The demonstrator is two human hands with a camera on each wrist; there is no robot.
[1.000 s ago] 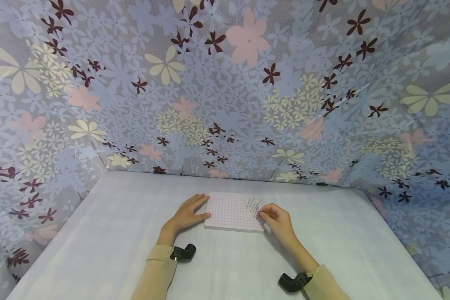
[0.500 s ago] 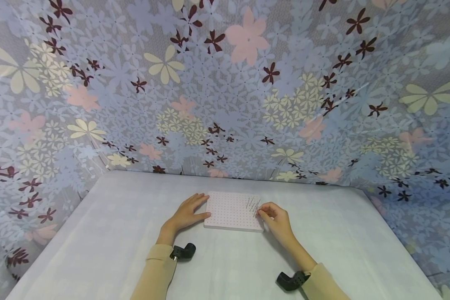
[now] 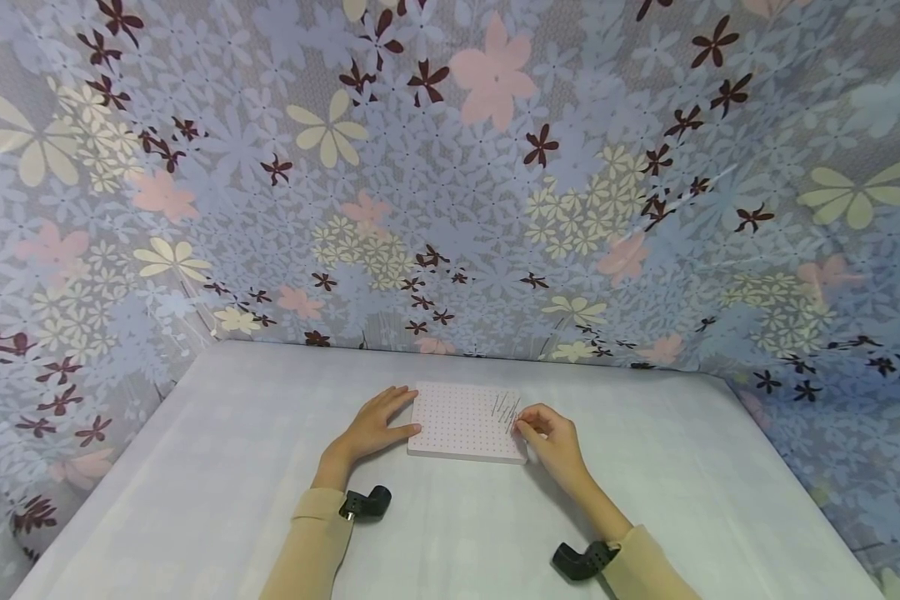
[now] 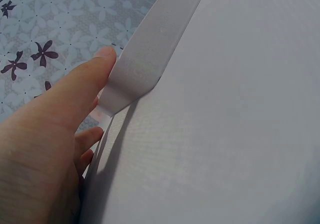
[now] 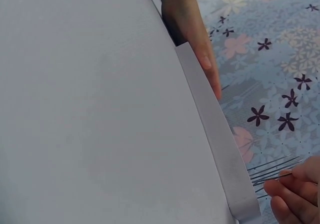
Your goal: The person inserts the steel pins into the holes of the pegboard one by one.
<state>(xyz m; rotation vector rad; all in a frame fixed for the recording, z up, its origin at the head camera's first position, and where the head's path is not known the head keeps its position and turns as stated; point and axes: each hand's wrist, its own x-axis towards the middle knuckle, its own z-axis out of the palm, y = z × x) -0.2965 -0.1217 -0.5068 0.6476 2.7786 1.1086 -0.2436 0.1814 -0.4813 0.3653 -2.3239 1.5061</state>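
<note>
A white dotted board (image 3: 465, 422) is laid flat on the white table (image 3: 217, 467), near its far edge, and is steadied at its left side by the left hand (image 3: 371, 429), whose fingers are kept straight along that edge with the thumb (image 4: 75, 96) pressed against the board's side, nothing being gripped. At the board's right edge, a thin metal pin (image 3: 512, 419) from the small cluster of pins (image 3: 504, 407) standing in the board's far right corner is pinched between the curled fingertips (image 5: 285, 191) of the right hand (image 3: 553, 442). Behind the board, a flowered curtain (image 3: 450, 167) is hung around the table.
</note>
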